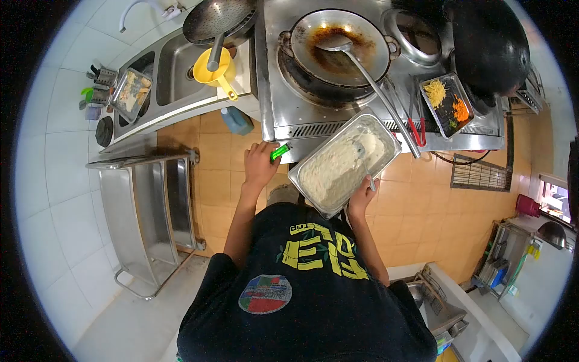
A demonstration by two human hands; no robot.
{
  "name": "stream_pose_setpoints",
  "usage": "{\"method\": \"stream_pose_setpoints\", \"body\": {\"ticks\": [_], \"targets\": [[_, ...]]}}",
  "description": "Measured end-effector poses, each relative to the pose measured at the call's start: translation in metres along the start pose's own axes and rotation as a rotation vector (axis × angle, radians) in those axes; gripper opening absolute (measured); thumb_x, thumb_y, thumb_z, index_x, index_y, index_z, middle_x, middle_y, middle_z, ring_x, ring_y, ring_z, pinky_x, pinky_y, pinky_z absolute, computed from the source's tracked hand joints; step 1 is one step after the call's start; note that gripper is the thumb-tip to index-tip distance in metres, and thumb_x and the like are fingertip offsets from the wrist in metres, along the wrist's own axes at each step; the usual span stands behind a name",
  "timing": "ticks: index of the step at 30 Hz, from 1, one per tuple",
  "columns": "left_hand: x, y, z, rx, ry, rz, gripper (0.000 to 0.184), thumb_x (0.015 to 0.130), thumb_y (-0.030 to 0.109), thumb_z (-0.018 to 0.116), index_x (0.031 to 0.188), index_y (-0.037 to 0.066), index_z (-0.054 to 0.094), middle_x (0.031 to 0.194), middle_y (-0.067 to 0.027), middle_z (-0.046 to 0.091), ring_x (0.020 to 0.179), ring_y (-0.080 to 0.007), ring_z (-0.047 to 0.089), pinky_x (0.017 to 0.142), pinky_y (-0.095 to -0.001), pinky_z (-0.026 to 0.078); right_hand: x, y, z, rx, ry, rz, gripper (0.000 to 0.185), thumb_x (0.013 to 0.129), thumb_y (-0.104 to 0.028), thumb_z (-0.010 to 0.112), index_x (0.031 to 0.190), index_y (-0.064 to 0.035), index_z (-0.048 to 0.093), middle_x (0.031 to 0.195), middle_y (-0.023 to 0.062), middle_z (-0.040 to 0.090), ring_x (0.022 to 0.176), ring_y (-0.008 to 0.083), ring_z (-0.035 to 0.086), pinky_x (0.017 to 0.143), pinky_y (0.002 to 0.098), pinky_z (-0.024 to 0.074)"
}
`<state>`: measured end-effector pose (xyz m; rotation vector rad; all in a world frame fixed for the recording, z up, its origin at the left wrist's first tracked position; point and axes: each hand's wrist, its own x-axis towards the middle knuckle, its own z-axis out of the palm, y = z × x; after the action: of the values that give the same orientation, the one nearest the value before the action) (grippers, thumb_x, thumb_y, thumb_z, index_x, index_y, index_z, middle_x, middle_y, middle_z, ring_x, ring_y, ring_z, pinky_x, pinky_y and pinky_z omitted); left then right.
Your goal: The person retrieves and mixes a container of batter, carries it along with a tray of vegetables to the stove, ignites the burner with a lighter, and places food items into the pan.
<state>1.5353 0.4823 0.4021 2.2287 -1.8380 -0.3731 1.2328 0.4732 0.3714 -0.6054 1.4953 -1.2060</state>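
Observation:
My left hand [260, 164] is closed around a green lighter [280, 151] near the stove's front edge. To its right, a rectangular metal tray [327, 212] holds a pale, thick batter [332, 169]. My right hand [360, 198] grips the tray's near right side, with fingers partly hidden under the rim. A metal spoon [363, 158] stands in the batter, its handle end beside my right thumb. Beyond the tray, a wok [374, 45] with brown oily residue sits on a burner. A long-handled wok spatula [380, 90] leans in it, its handle reaching past the stove edge.
On the stove's right are red-handled tongs [419, 133], a black tray [446, 120] of shredded yellow and orange food, and a big black wok [491, 45]. Leftward are a yellow dipper [211, 73], a perforated ladle [218, 21], a sink [175, 72] and a steel cart [120, 211].

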Motion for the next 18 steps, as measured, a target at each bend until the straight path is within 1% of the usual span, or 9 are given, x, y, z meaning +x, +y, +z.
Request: {"method": "stream_pose_setpoints", "body": {"ticks": [2, 5, 8, 9, 11, 14, 18], "targets": [[-0.001, 0.001, 0.001, -0.006, -0.008, -0.04, 0.036, 0.076, 0.021, 0.079, 0.111, 0.018, 0.071, 0.101, -0.0004, 0.068, 0.096, -0.0255, 0.061, 0.079, -0.0439, 0.044, 0.0, -0.003, 0.007, 0.017, 0.049, 0.022, 0.024, 0.109, -0.027, 0.044, 0.119, -0.0051, 0.045, 0.105, 0.0085, 0.057, 0.098, 0.0157, 0.054, 0.087, 0.0324, 0.0462], [-0.001, 0.003, -0.003, 0.007, -0.027, -0.078, 0.035, 0.075, 0.022, 0.079, 0.109, 0.019, 0.071, 0.097, -0.0003, 0.067, 0.094, -0.025, 0.062, 0.077, -0.044, 0.044, 0.003, 0.003, 0.009, 0.045, 0.057, 0.044, 0.029, 0.109, -0.029, 0.043, 0.125, -0.0045, 0.044, 0.112, 0.012, 0.056, 0.102, 0.0192, 0.054, 0.09, 0.0353, 0.0457], [-0.001, 0.006, -0.005, -0.006, -0.028, -0.106, 0.034, 0.075, 0.023, 0.079, 0.108, 0.019, 0.07, 0.093, 0.0, 0.067, 0.092, -0.0247, 0.063, 0.077, -0.0443, 0.044, 0.004, 0.013, 0.009, 0.049, 0.079, 0.078, 0.033, 0.109, -0.03, 0.042, 0.128, -0.0037, 0.043, 0.12, 0.0153, 0.055, 0.108, 0.0221, 0.053, 0.097, 0.0367, 0.0433], [-0.001, 0.006, -0.005, -0.007, -0.034, -0.116, 0.034, 0.075, 0.023, 0.079, 0.108, 0.019, 0.07, 0.093, 0.0001, 0.067, 0.092, -0.0246, 0.063, 0.077, -0.0444, 0.045, 0.006, 0.018, 0.009, 0.095, 0.079, 0.082, 0.035, 0.109, -0.03, 0.042, 0.13, -0.0034, 0.042, 0.122, 0.0158, 0.055, 0.11, 0.0229, 0.052, 0.098, 0.0372, 0.0421], [-0.001, 0.005, -0.004, -0.007, -0.047, -0.135, 0.034, 0.076, 0.023, 0.079, 0.108, 0.019, 0.07, 0.093, 0.0003, 0.067, 0.091, -0.0244, 0.064, 0.076, -0.0448, 0.045, 0.009, 0.029, 0.009, 0.187, 0.077, 0.089, 0.039, 0.108, -0.031, 0.043, 0.135, -0.0029, 0.04, 0.126, 0.017, 0.054, 0.114, 0.0247, 0.051, 0.102, 0.0382, 0.0398], [-0.001, 0.006, -0.006, 0.008, -0.071, -0.144, 0.037, 0.075, 0.027, 0.08, 0.109, 0.018, 0.069, 0.093, -0.0011, 0.067, 0.093, -0.0262, 0.064, 0.077, -0.045, 0.047, 0.007, 0.014, 0.015, 0.137, 0.06, 0.154, 0.05, 0.108, -0.035, 0.045, 0.144, -0.0024, 0.034, 0.134, 0.0192, 0.051, 0.121, 0.0266, 0.048, 0.107, 0.0382, 0.0362], [-0.001, 0.006, -0.006, -0.007, -0.104, -0.158, 0.038, 0.075, 0.026, 0.08, 0.111, 0.02, 0.069, 0.092, 0.0, 0.067, 0.093, -0.0243, 0.066, 0.077, -0.0455, 0.046, 0.014, 0.024, 0.02, 0.171, 0.153, 0.248, 0.065, 0.105, -0.04, 0.051, 0.152, -0.003, 0.025, 0.143, 0.0205, 0.045, 0.128, 0.0284, 0.044, 0.11, 0.0385, 0.034]]}}
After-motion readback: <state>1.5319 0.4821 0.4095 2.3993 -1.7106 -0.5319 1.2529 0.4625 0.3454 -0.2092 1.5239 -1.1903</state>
